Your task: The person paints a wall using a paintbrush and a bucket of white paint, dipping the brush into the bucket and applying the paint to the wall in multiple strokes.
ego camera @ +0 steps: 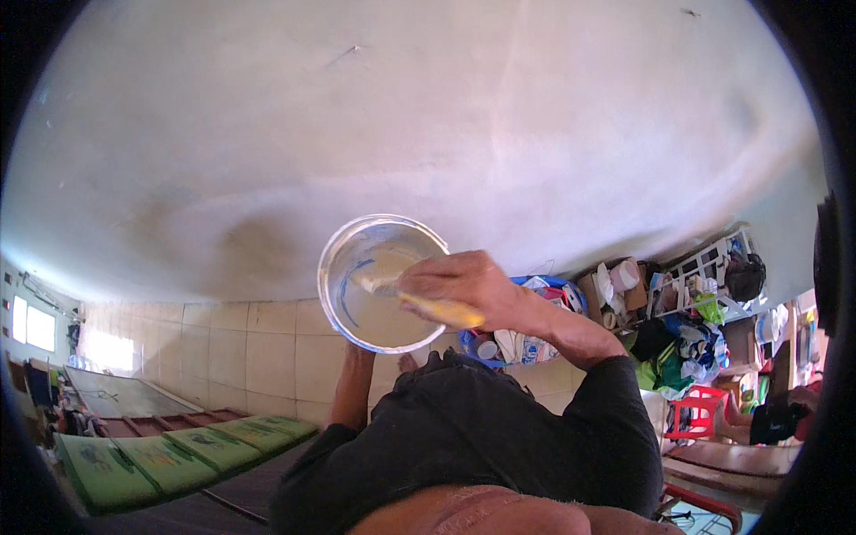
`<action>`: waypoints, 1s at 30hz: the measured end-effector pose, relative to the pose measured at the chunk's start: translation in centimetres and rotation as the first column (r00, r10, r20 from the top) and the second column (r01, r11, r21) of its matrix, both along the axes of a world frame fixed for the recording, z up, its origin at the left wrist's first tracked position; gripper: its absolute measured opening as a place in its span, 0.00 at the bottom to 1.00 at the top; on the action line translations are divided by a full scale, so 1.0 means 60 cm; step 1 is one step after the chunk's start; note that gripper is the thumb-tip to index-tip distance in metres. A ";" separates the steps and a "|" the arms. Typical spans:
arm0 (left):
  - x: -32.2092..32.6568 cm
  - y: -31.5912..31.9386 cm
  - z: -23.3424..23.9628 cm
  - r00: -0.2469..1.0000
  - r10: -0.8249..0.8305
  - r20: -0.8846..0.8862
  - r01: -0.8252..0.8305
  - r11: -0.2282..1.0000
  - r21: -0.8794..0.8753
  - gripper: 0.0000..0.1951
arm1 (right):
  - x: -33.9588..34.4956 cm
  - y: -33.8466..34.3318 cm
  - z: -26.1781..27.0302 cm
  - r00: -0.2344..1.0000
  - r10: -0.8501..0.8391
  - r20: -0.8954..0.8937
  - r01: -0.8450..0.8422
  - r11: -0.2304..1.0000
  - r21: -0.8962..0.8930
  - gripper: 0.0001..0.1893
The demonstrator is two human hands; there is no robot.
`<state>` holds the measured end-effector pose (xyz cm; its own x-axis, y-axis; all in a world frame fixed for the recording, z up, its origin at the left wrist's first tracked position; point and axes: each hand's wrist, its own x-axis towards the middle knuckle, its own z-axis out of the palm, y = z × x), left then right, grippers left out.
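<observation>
A round white plastic bucket point(326, 287) with blue smears inside holds a pale, cream-coloured liquid. My right hand point(461, 284) grips a paintbrush with a yellow handle point(455, 313), blurred by motion; its bristle end points down into the bucket. My left forearm point(354, 388) runs up under the near side of the bucket, which hides the left hand and appears to rest on it, raised above the floor.
A pale wall point(428, 134) rises in front, with a tiled floor point(267, 361) at its foot. A blue basin point(575, 294) of items, shelving and bags lie right. Green cushions point(200, 448) lie left. At far right are a red stool point(699, 411) and another person's legs point(732, 424).
</observation>
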<state>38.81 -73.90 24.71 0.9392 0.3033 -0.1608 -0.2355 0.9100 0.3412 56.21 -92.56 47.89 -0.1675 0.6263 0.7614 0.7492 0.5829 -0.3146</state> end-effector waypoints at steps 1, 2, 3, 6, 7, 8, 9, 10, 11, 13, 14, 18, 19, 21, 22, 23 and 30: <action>-0.005 0.005 0.002 1.000 0.007 0.003 -0.007 1.000 0.005 0.38 | 0.009 -0.006 0.000 0.997 0.031 -0.068 -0.025 0.995 0.092 0.11; -0.008 0.013 0.005 1.000 0.013 0.012 -0.013 1.000 0.011 0.38 | 0.016 -0.016 -0.002 0.983 -0.103 -0.154 0.112 0.992 0.050 0.10; -0.015 0.022 0.007 1.000 0.015 0.012 -0.015 1.000 0.016 0.38 | 0.021 -0.027 -0.007 0.941 -0.241 -0.238 0.247 0.969 -0.005 0.09; -0.034 0.050 0.016 0.999 0.032 0.040 -0.033 0.999 0.037 0.38 | 0.040 -0.015 -0.048 0.715 -0.355 -0.602 0.454 0.891 0.015 0.09; -0.043 0.062 0.019 0.998 0.033 0.055 -0.035 0.999 0.041 0.38 | 0.053 -0.004 -0.075 0.609 -0.320 -0.725 0.506 0.861 0.045 0.09; -0.053 0.072 0.022 0.997 0.036 0.070 -0.040 0.998 0.046 0.39 | 0.063 0.010 -0.097 0.582 -0.337 -0.740 0.530 0.847 0.031 0.09; -0.067 0.081 0.024 0.996 0.040 0.078 -0.045 0.997 0.059 0.39 | 0.069 0.032 -0.121 0.550 -0.353 -0.757 0.555 0.832 0.015 0.09; -0.080 0.091 0.027 0.995 0.042 0.090 -0.047 0.997 0.058 0.39 | 0.076 0.054 -0.145 0.517 -0.370 -0.772 0.581 0.814 -0.001 0.09; -0.094 0.096 0.027 0.994 0.041 0.099 -0.047 0.997 0.059 0.39 | 0.084 0.079 -0.170 0.540 -0.377 -0.753 0.604 0.797 0.034 0.09; -0.130 0.094 0.030 0.992 0.057 0.113 -0.065 0.996 0.067 0.39 | 0.095 0.136 -0.196 0.599 -0.372 -0.709 0.619 0.777 0.115 0.09; -0.142 0.092 0.029 0.991 0.052 0.119 -0.060 0.996 0.062 0.40 | 0.103 0.156 -0.203 0.620 -0.379 -0.687 0.632 0.760 0.151 0.09; -0.151 0.080 0.023 0.991 0.010 0.130 -0.016 0.999 0.048 0.40 | 0.177 0.159 -0.234 0.667 -0.466 -0.581 0.713 0.627 0.315 0.09; -0.160 0.078 0.028 0.992 0.041 0.117 -0.045 0.999 0.031 0.40 | 0.198 0.161 -0.247 0.673 -0.409 -0.616 0.703 0.611 0.363 0.10; -0.148 0.087 0.012 0.996 0.057 0.071 -0.059 0.998 0.029 0.40 | 0.251 0.093 -0.268 0.568 -0.556 -0.607 0.818 0.465 0.339 0.09; -0.165 0.083 0.006 0.991 0.117 0.060 -0.119 0.992 0.038 0.40 | 0.265 0.079 -0.259 0.558 -0.600 -0.573 0.829 0.426 0.361 0.08; -0.168 0.086 0.005 0.990 0.128 0.065 -0.130 0.991 0.035 0.40 | 0.282 0.052 -0.266 0.506 -0.622 -0.598 0.862 0.374 0.341 0.08; -0.176 0.101 0.018 0.987 0.126 0.102 -0.127 0.992 0.004 0.40 | 0.332 -0.041 -0.265 0.254 -0.571 -0.781 0.965 0.102 0.240 0.10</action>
